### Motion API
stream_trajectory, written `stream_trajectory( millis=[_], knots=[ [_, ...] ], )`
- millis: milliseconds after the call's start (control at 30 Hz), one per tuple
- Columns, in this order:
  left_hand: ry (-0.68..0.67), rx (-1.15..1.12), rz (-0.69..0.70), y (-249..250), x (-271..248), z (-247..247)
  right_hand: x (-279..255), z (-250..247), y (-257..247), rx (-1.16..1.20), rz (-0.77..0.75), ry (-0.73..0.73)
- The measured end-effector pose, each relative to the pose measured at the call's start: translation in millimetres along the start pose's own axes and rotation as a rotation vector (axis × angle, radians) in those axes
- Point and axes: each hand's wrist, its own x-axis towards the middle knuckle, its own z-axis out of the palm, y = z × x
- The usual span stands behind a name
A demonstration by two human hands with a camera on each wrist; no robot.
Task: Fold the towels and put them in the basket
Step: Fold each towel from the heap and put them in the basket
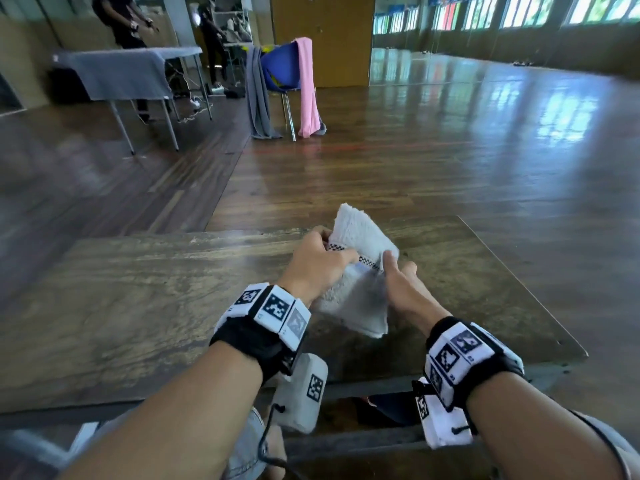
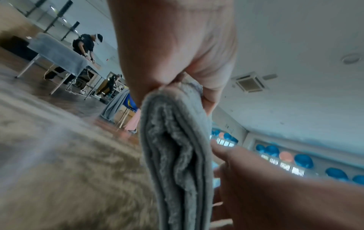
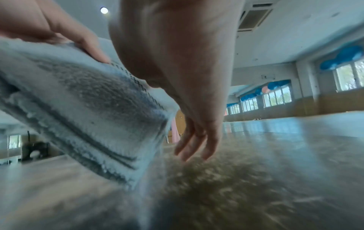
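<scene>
Your left hand [image 1: 317,259] pinches a folded white towel [image 1: 360,271] with a checkered band above the table [image 1: 138,299], your right hand [image 1: 403,285] open-fingered beside it.

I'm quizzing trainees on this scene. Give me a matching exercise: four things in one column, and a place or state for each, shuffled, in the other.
Things:
1. White towel
2. Pink towel
3. Grey cloth
4. Right hand

Places or states:
A. Draped over the blue chair
B. Spread over the far table
C. Folded, held above the near table by the left hand
D. Fingers straight, against the white towel's side

Pairs: 1-C, 2-A, 3-B, 4-D
</scene>
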Motion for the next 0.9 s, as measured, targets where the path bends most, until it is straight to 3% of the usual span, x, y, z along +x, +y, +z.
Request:
stream_trajectory(
  millis=[200, 367, 533, 700, 900],
  knots=[
    [0.165, -0.192, 0.076, 38, -37, -96, -46, 14, -79, 0.493, -0.087, -0.271],
    [0.311, -0.257, 0.127, 28, -86, -191, -98, 54, -157, 0.344, -0.333, -0.400],
    [0.516, -0.211, 0.125, -22, -140, -267, -142, 136, -210, 0.100, -0.467, -0.578],
    [0.682, -0.156, 0.002, -93, -196, -316, -185, 232, -215, -0.107, -0.420, -0.723],
    [0.678, -0.074, -0.227, -201, -250, -335, -213, 330, -153, -0.256, -0.271, -0.875]
  ],
)
